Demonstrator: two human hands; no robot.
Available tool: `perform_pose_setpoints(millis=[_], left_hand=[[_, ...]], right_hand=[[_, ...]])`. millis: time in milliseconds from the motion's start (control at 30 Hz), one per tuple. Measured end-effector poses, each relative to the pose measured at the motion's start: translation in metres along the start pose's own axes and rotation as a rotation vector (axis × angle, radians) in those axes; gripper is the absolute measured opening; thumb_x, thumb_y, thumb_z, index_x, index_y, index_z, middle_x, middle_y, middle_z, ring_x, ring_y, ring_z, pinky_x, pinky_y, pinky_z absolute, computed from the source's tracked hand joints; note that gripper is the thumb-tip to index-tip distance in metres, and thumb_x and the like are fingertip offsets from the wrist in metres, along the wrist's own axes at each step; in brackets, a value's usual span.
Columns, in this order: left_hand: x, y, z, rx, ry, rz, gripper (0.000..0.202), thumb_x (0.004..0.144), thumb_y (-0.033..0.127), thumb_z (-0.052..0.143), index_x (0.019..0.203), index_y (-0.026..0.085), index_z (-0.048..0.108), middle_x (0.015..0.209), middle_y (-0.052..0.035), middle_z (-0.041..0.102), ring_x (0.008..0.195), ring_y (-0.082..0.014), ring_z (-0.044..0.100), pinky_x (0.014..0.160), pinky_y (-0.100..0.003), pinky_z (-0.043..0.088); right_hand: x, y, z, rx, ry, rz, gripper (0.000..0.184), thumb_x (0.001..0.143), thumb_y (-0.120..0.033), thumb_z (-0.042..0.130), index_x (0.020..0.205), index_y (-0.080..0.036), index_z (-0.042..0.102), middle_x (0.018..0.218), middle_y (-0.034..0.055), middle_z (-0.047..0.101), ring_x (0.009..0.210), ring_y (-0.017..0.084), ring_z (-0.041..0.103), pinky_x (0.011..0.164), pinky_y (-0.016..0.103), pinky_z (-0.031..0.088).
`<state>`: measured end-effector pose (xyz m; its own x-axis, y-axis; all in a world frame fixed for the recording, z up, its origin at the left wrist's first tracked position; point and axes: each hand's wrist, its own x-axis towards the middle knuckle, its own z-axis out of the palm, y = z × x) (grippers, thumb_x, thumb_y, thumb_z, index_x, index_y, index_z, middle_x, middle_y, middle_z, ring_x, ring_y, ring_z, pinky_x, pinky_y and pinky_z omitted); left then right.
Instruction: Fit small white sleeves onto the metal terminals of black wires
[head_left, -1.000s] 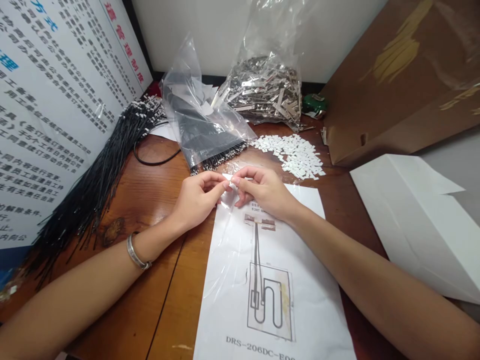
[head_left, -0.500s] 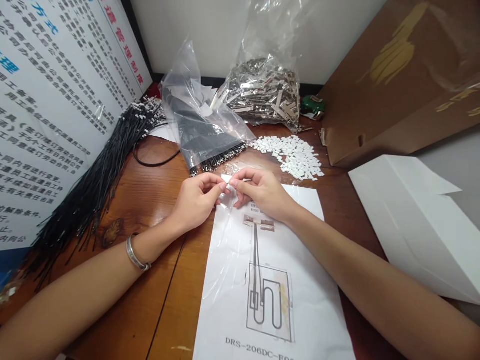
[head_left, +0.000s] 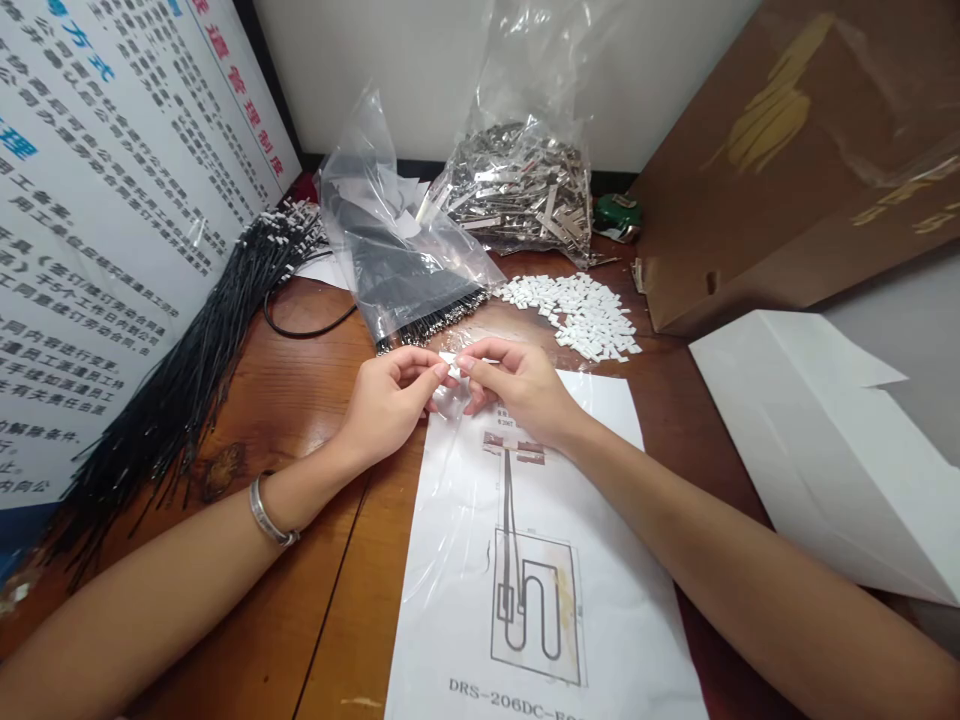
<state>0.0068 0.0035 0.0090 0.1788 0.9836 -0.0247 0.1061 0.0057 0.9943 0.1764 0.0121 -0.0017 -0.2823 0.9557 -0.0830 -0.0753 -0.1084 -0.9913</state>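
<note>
The whole view has slid a little to the left since the earlier frame, as if the head turned a bit, and the two hands have hardly moved. A bit more white shows between the fingertips now.

The left hand (head_left: 390, 405) and the right hand (head_left: 529, 395) meet in the middle, tip to tip. On each hand the thumb and first finger are pressed together, pinching a small white piece (head_left: 454, 370) between them. It is tiny and the fingers cover most of it, so I can't be sure of its shape. It is up above the top end of the paper sheet (head_left: 442, 620), close to some clear plastic.

The piece looks like the ones in the white pile (head_left: 592, 320) just past the right hand. If it is the same kind, it should be very light and stiff, like hard plastic. It would not bend much, and it may be smooth enough to slip or pop out of a tight squeeze. It should not break easily, but it would be easy to drop and lose. The best place to hold it is by its sides, with just the tips of the thumb and finger, pressing gently.
</note>
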Motion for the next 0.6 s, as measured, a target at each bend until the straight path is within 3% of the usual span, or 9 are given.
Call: perform_pose_setpoints(millis=[367, 600], left_hand=[[0.0004, 0.0019, 0.0007, -0.037, 0.012, -0.010, 0.023, 0.075, 0.037, 0.069, 0.076, 0.014, 0.064, 0.070, -0.0039, 0.070, 0.049, -0.0089, 0.056, 0.046, -0.021, 0.046], [0.0000, 0.0036, 0.0004, -0.007, 0.002, -0.015, 0.020, 0.075, 0.034, 0.069, 0.075, 0.014, 0.064, 0.070, -0.0038, 0.070, 0.050, -0.0098, 0.057, 0.047, -0.023, 0.047]], right_hand=[[0.0008, 0.0006, -0.0026, -0.009, -0.014, 0.004, 0.030, 0.071, -0.046, 0.074, 0.078, -0.018, 0.064, 0.053, -0.0039, 0.056, 0.047, 0.009, 0.051, 0.050, 0.026, 0.051], [0.0002, 0.0003, -0.0023, -0.033, -0.020, -0.012, 0.028, 0.072, -0.043, 0.074, 0.077, -0.017, 0.063, 0.062, -0.0021, 0.060, 0.048, 0.008, 0.053, 0.049, 0.026, 0.051]])
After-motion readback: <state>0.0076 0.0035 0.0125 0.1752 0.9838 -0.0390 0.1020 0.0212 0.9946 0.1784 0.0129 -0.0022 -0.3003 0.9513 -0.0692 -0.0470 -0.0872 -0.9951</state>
